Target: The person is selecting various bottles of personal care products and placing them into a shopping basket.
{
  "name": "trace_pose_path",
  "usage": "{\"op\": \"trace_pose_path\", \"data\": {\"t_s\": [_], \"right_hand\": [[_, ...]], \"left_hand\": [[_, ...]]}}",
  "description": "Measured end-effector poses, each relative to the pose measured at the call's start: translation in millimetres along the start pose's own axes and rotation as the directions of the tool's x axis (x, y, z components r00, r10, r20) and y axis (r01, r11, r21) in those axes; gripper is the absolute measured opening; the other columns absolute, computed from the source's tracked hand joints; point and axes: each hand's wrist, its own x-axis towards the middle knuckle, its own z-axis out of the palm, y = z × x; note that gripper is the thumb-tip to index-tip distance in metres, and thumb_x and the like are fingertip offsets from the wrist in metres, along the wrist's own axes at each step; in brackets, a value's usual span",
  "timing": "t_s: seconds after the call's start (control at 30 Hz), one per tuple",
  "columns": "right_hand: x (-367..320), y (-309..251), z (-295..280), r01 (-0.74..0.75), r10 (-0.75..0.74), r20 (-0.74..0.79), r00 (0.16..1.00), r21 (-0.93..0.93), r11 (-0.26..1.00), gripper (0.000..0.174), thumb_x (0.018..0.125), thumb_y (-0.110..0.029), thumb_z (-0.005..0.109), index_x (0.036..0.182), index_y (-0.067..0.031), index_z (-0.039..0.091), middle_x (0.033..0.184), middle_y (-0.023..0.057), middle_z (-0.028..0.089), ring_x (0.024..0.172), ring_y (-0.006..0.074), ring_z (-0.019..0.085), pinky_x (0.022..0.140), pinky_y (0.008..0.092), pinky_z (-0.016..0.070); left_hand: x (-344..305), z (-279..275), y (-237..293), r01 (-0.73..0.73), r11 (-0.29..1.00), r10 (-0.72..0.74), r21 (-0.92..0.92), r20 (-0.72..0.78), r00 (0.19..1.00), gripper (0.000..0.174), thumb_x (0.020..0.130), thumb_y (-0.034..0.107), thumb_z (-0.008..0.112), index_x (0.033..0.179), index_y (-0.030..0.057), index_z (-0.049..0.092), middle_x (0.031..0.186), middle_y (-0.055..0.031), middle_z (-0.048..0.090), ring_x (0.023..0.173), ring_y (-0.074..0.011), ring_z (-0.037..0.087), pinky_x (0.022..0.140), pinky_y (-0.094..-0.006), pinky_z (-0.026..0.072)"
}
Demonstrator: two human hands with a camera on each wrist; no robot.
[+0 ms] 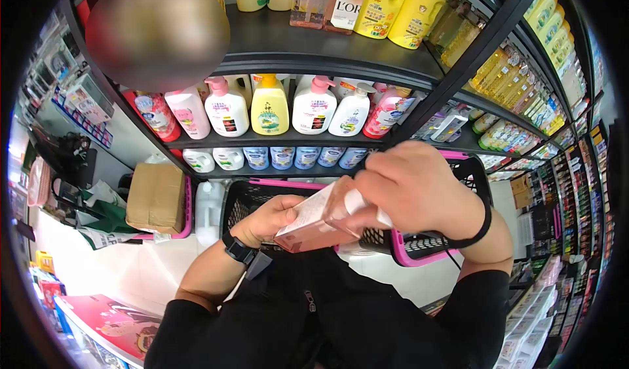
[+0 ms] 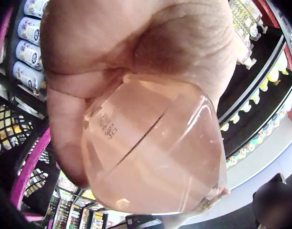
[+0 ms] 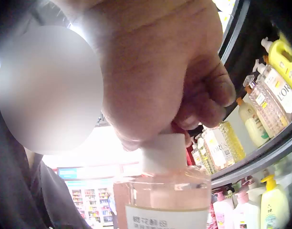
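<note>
A clear pink bottle (image 1: 318, 219) with a pale label lies tilted in front of the person's body. The left hand (image 1: 267, 219) grips its lower part, thumb on the label side. In the left wrist view the bottle's see-through base (image 2: 151, 148) faces the camera, with the left hand (image 2: 136, 43) wrapped behind it. At the other end, the right hand (image 1: 419, 185) grips the white cap (image 1: 356, 202) with curled fingers. From the right wrist view, the right hand (image 3: 155, 71) covers the top of the white cap (image 3: 164, 152), above the bottle's clear shoulder.
Shelves ahead hold pump bottles (image 1: 270, 110) in a row, with yellow jugs (image 1: 414, 15) above. Black shopping baskets with pink rims (image 1: 419, 259) sit below the hands. A cardboard box (image 1: 156, 197) and a white jug (image 1: 209, 212) stand at the left.
</note>
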Motion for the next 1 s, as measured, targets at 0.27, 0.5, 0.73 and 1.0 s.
{"op": "trace_pose_path", "data": {"t_s": [0.27, 0.5, 0.73, 1.0], "right_hand": [[73, 44, 10, -0.268, 0.183, 0.226, 0.957, 0.441, 0.856, 0.047, 0.082, -0.037, 0.076, 0.114, -0.0059, 0.06, 0.097, 0.0138, 0.063, 0.091, 0.0302, 0.064, 0.076, 0.0391, 0.0491], [99, 16, 89, -0.03, 0.165, 0.035, 0.986, 0.999, -0.034, 0.087, 0.079, -0.014, 0.083, 0.148, -0.0024, 0.031, 0.135, 0.0103, 0.054, 0.124, 0.0172, 0.053, 0.105, 0.0352, 0.0442], [141, -14, 118, 0.029, 0.346, 0.034, 0.938, 0.984, -0.175, 0.072, 0.079, -0.009, 0.081, 0.139, 0.0014, 0.042, 0.124, 0.008, 0.063, 0.114, 0.016, 0.061, 0.098, 0.0339, 0.0501], [233, -23, 114, 0.096, 0.371, -0.19, 0.909, 0.962, 0.256, 0.065, 0.083, -0.007, 0.077, 0.138, 0.0014, 0.042, 0.124, 0.0104, 0.063, 0.112, 0.0158, 0.063, 0.096, 0.0341, 0.0513]], "left_hand": [[-6, 1, 15, 0.144, 0.793, -0.056, -0.592, 0.163, 0.985, 0.057, 0.091, 0.04, 0.061, 0.128, -0.0011, 0.05, 0.101, -0.0293, 0.057, 0.081, -0.0403, 0.06, 0.05, -0.0439, 0.0605], [-27, 1, 48, 0.037, 0.815, 0.069, -0.578, 0.161, 0.985, 0.066, 0.088, 0.059, 0.058, 0.113, -0.0012, 0.057, 0.089, -0.0253, 0.055, 0.075, -0.0383, 0.058, 0.041, -0.0353, 0.0523], [-77, -33, 76, -0.167, 0.985, 0.159, -0.04, -0.153, 0.975, 0.082, 0.09, 0.073, 0.046, 0.142, 0.01, 0.043, 0.132, -0.0183, 0.055, 0.119, -0.035, 0.058, 0.089, -0.0484, 0.0547], [-128, -27, 189, -0.235, 0.719, 0.521, 0.654, -0.284, 0.805, 0.081, 0.085, 0.01, 0.077, 0.149, 0.0026, 0.028, 0.134, -0.0095, 0.055, 0.124, -0.0207, 0.055, 0.103, -0.0404, 0.0463]]}}
